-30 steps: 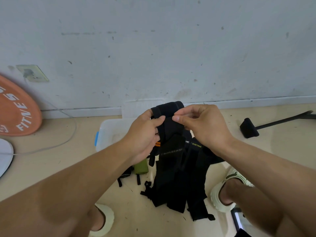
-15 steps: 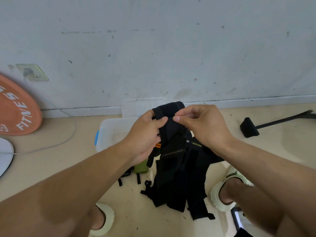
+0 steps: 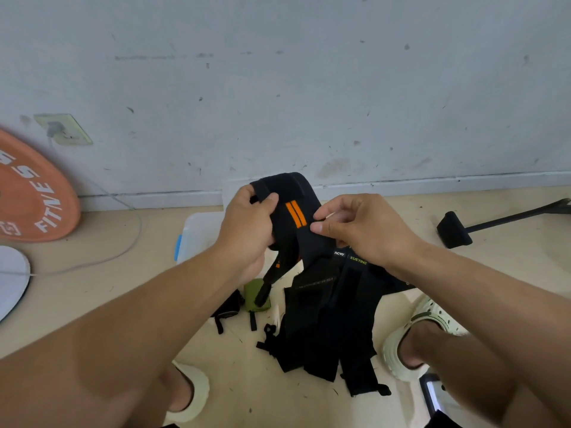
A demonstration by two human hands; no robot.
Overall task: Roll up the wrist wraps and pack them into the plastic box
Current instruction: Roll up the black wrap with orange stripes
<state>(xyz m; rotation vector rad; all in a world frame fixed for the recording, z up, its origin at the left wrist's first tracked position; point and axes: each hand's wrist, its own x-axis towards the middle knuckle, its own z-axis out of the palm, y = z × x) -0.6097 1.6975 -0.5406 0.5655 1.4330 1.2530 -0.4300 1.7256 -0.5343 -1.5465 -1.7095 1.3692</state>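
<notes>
I hold a black wrist wrap with two orange stripes [image 3: 293, 211] up in front of me. My left hand [image 3: 247, 233] grips its left side, thumb on the top fold. My right hand [image 3: 361, 233] pinches its right edge between thumb and forefinger. Its tail with a thumb loop hangs down below my left hand. Several more black wraps [image 3: 327, 322] lie in a pile on the floor under my hands. A rolled green wrap [image 3: 251, 291] and a small black roll [image 3: 227, 305] sit left of the pile. The translucent plastic box [image 3: 197, 233] stands behind my left hand, mostly hidden.
An orange weight plate [image 3: 31, 193] leans on the wall at left, beside a white disc [image 3: 12, 276] and a cable [image 3: 123, 242]. A black bar with a padded end [image 3: 454, 230] lies at right. My feet in pale slippers [image 3: 411, 344] flank the pile.
The wrap has been turned and pulled wider between my hands, so its two orange stripes now face me. My hands have moved slightly apart.
</notes>
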